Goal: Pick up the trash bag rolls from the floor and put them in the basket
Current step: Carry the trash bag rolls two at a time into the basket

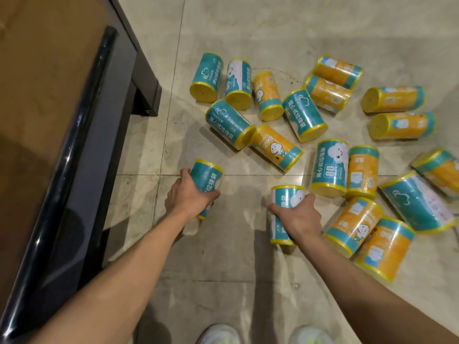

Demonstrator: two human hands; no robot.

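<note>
Now we hold two rolls — one per hand.
Our left hand grips a roll, our right hand another roll; both point away — no basket visible.

We are seeing a beige marble-look tiled floor lying under everything. A glossy black-framed piece of furniture with a brown top is standing at the left. Two pale shoes are showing at the bottom edge.
</note>
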